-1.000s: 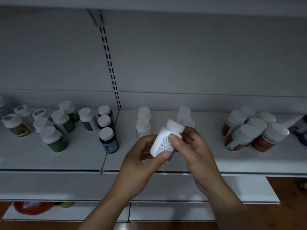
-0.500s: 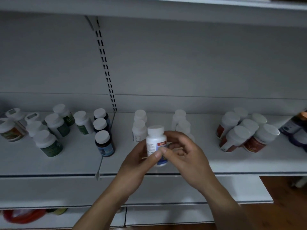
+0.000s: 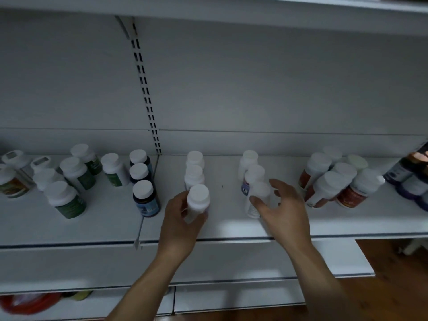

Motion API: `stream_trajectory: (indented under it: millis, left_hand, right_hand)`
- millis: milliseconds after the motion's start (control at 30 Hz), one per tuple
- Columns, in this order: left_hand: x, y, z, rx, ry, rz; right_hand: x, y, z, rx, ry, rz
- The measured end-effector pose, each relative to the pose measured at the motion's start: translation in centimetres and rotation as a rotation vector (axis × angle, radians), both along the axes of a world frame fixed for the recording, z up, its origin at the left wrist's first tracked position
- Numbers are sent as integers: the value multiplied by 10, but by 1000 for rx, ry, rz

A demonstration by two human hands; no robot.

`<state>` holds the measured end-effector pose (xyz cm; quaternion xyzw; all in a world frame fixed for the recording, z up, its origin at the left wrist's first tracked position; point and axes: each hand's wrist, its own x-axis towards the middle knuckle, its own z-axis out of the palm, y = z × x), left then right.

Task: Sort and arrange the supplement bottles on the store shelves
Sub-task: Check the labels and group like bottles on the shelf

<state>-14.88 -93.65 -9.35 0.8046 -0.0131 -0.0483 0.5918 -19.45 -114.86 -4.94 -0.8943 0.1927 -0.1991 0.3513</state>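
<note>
My left hand (image 3: 179, 222) grips a white supplement bottle (image 3: 197, 201) with a white cap, upright at the front of a column of two like bottles (image 3: 194, 169) on the white shelf (image 3: 222, 228). To its right, my right hand (image 3: 283, 210) has its fingers spread around the front white bottle (image 3: 258, 199) of a second column (image 3: 251, 169); thumb and fingers sit beside it, and whether they touch it is unclear.
Green-labelled bottles (image 3: 69, 195) and dark blue-labelled ones (image 3: 144, 196) stand at the left. Red-labelled bottles (image 3: 333, 181) cluster at the right, with dark bottles (image 3: 410, 172) at the far right edge. A slotted upright (image 3: 146, 89) divides the back panel. Lower shelves project below.
The bottle held in both hands has gone down and left onto the shelf in my left hand. My right hand let go of it and moved right to the other column.
</note>
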Motion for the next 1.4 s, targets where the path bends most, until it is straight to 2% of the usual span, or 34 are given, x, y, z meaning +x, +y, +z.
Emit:
stream_trajectory:
  millis: [167, 500, 567, 667, 800, 867, 1000, 1100, 1400]
  left_hand:
    - [10, 1, -8, 27, -13, 20]
    - [4, 13, 1, -63, 4, 9]
    - [-15, 20, 5, -75, -75, 30]
    - [-39, 25, 14, -88, -226, -81]
    - [-44, 19, 19, -7, -198, -361]
    - [-43, 13, 23, 3, -175, -421]
    - [-44, -3, 33, -74, -230, -394]
    - [-44, -15, 39, -111, -304, -346]
    - [-50, -70, 44, -169, -258, -274]
  right_hand:
    - [1, 6, -9, 9, 37, 11]
    - [-25, 31, -5, 273, 81, 2]
    - [-32, 38, -4, 312, 72, 12]
    - [-41, 51, 2, 326, 59, 37]
    - [-49, 67, 15, 318, -13, 132]
    - [-52, 72, 21, 293, -73, 207]
    - [-55, 71, 33, 154, -231, 342]
    - [-56, 57, 39, 128, -301, 399]
    - [-49, -4, 39, 209, -305, 463]
